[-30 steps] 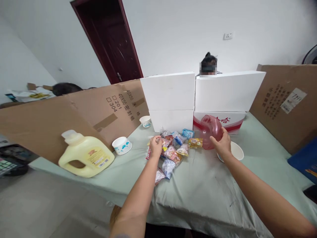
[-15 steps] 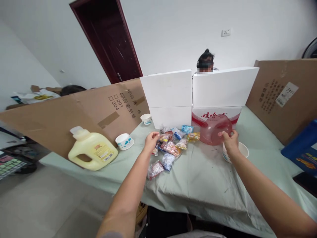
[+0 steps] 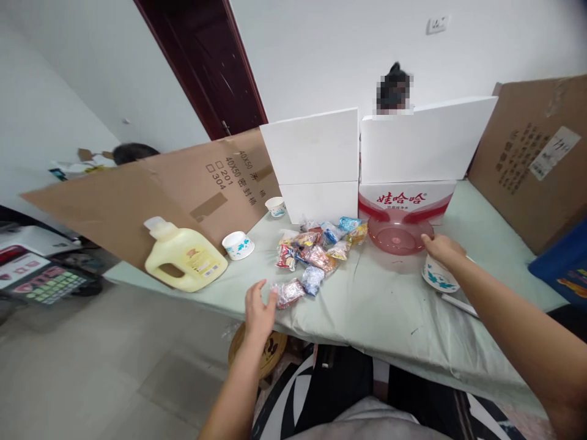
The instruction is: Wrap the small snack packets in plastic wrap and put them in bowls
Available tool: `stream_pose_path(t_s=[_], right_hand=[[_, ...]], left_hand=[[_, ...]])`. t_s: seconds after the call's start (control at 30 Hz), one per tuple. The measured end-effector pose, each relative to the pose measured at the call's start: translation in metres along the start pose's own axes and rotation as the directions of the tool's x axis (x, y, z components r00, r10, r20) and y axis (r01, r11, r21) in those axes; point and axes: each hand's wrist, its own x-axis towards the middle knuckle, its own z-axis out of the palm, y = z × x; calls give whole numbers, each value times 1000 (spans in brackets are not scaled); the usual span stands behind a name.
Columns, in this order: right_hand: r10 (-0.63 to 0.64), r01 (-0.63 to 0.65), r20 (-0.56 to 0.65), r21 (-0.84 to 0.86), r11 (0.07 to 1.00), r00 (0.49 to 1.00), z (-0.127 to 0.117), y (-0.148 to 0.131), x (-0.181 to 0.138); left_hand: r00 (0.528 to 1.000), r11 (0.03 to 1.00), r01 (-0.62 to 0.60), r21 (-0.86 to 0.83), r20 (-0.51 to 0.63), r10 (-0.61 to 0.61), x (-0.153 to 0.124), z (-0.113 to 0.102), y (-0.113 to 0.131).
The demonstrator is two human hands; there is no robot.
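My left hand (image 3: 260,310) is at the near left edge of the pile, thumb and fingers apart and holding nothing. Just right of its thumb lies a clear-wrapped snack packet (image 3: 290,293). Behind it several more small packets lie heaped, among them a red one (image 3: 287,257) and a blue-and-white one (image 3: 313,280). On the right, my right hand (image 3: 444,252) pinches the right rim of a see-through red plastic basin (image 3: 397,239), which sits on the table. Under that hand and forearm, a white paper bowl with blue leaves (image 3: 438,278) is partly hidden.
A yellow detergent jug (image 3: 188,260) and two paper bowls, one nearer (image 3: 238,245) and one farther (image 3: 275,206), stand at left. White boards (image 3: 316,153), a printed carton (image 3: 403,198) and brown cardboard (image 3: 536,153) wall the table. A blue container (image 3: 562,263) is far right; a person sits behind.
The red basin, tilted up before, now rests level on the table, my right hand still at its rim. My left hand has moved from the pile's far left side toward me and opened.
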Motion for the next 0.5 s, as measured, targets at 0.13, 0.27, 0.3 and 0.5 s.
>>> stream_pose_path(t_s=[0.13, 0.27, 0.3, 0.5], right_hand=[[-206, 205, -19, -33, 978, 978, 0, 17, -27], [-501, 486, -132, -135, 864, 855, -8, 54, -69], [-544, 525, -172, -148, 838, 821, -11, 67, -80], [-613, 591, -345, -177, 787, 711, -25, 137, -131]], left_hand=[[926, 965, -239, 111, 324, 192, -26, 21, -5], [914, 951, -295, 94, 319, 252, -19, 23, -24], [925, 951, -296, 83, 273, 264, -16, 21, -29], [944, 944, -328, 42, -34, 330, -11, 0, -10]])
